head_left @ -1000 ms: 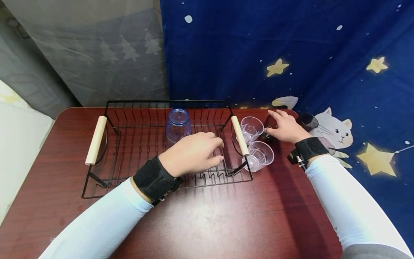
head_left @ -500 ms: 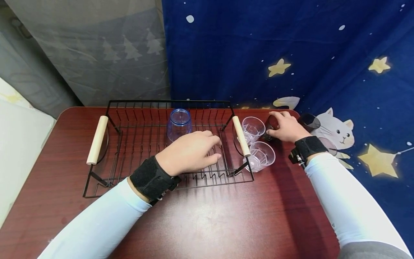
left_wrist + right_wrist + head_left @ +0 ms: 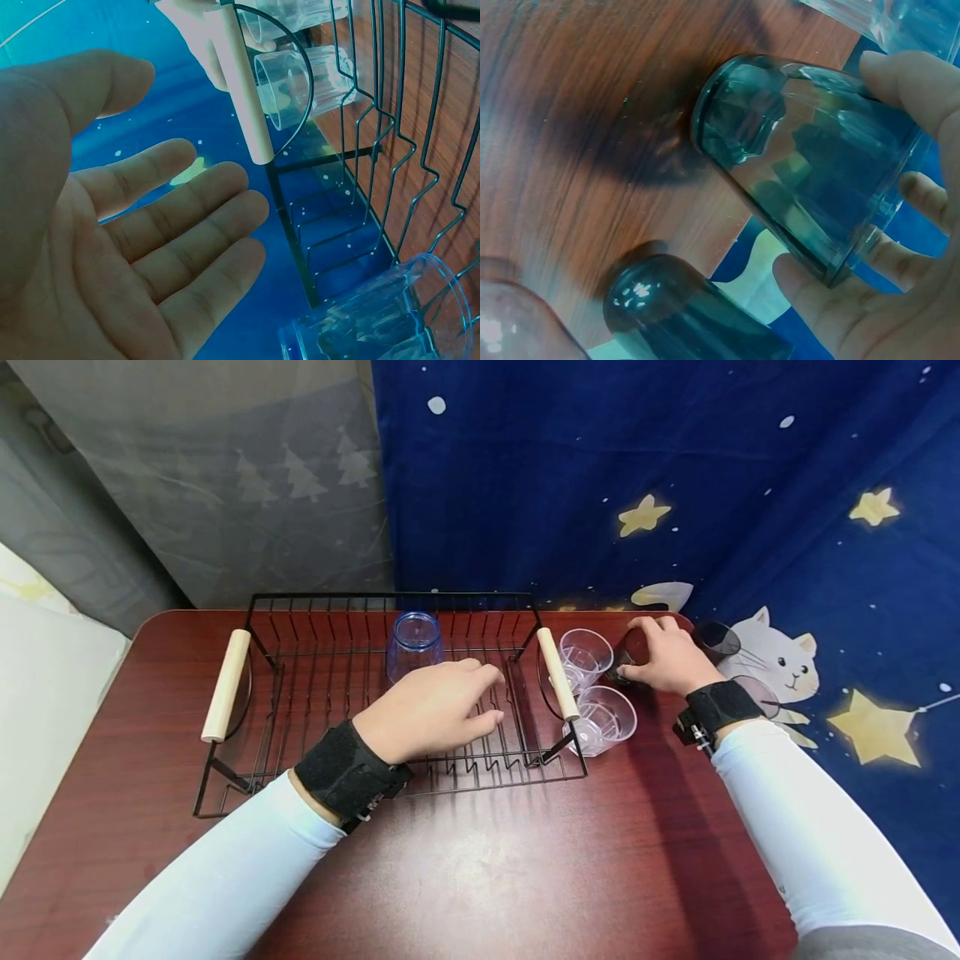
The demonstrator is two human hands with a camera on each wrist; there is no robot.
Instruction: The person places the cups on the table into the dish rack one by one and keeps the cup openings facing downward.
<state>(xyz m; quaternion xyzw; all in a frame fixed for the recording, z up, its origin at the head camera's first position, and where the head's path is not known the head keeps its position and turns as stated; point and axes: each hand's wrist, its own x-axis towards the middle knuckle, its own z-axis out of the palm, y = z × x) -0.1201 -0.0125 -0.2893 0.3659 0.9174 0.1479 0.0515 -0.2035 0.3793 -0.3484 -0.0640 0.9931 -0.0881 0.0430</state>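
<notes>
My right hand [image 3: 672, 657] grips a dark tinted glass [image 3: 802, 161] near its rim, thumb on one side and fingers on the other. The glass stands upright on the table at the back right. My left hand [image 3: 427, 708] hovers over the black wire dish rack [image 3: 330, 596], fingers loosely bent and holding nothing. An upside-down blue glass [image 3: 415, 647] sits in the rack, just behind the left hand. Two clear glasses, one at the back [image 3: 587, 652] and one nearer [image 3: 606, 720], stand mouth up beside the rack's right wooden handle [image 3: 557, 675].
Right of the held glass are a smoky dark glass [image 3: 686, 307] and a pinkish one [image 3: 517, 322], close to the table's right edge. The rack's other wooden handle [image 3: 227, 685] is at the left. A blue curtain [image 3: 525, 485] hangs right behind the table.
The right hand's fingers have come down and closed around the dark glass, which has tipped or shifted little. The left hand has drifted slightly left over the rack.
</notes>
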